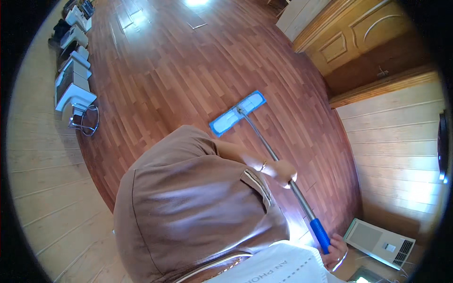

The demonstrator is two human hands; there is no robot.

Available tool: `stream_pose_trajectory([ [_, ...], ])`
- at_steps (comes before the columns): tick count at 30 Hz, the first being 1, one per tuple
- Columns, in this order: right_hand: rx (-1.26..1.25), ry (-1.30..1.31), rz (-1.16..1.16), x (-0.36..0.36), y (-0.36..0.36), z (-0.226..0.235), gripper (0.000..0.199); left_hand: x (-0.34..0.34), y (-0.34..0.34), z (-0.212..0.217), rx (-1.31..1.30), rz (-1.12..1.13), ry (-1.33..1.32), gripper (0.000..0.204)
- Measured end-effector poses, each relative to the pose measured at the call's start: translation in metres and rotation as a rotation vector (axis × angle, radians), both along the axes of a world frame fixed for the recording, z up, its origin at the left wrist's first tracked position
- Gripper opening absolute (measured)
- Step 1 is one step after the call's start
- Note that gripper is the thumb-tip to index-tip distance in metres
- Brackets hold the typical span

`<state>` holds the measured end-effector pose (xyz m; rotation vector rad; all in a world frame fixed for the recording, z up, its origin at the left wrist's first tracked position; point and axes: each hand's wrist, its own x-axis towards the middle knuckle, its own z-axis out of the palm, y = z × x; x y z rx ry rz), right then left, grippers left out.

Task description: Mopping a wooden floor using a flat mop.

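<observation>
A flat mop with a blue-edged rectangular head lies on the wood-plank floor ahead of me. Its metal pole slants back toward my lower right and ends in a blue grip. My left hand is closed round the middle of the pole, with a bracelet at the wrist and a brown sleeve pushed up the arm. Farther down, my right hand is wrapped on the end of the blue grip, partly cut off by white cloth in front of me.
White tables and a chrome-framed chair line the left wall. A carved wooden door is at the far right. A white, vented box-shaped appliance stands by the right wall. A dark round-edged object hangs on that wall.
</observation>
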<state>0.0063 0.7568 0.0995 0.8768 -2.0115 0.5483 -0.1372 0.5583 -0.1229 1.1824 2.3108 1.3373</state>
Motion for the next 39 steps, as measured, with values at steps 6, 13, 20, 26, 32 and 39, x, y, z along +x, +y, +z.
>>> stream_pose_trajectory([
  [6,-0.463,-0.218,0.044,-0.042,-0.104,-0.031,0.039,-0.037,-0.074,-0.034,0.030,0.295,0.108,0.014],
  [13,-0.384,-0.471,0.293,-0.093,-0.186,-0.051,0.041,-0.073,-0.180,-0.061,0.021,0.609,0.255,0.011],
  [20,-0.308,-0.567,0.567,-0.121,-0.248,-0.049,0.042,-0.045,-0.267,-0.062,0.028,0.886,0.279,0.011],
  [26,-0.266,-0.649,0.866,-0.125,-0.297,-0.040,0.040,0.026,-0.319,-0.049,-0.114,1.104,0.156,0.006],
  [32,-0.256,-0.783,1.131,-0.113,-0.352,-0.042,0.038,0.113,-0.369,-0.057,-0.115,1.316,0.177,0.009],
  [39,-0.204,-1.385,1.450,-0.110,-0.398,-0.090,0.016,0.194,-0.399,-0.082,-0.330,1.516,0.127,0.013],
])
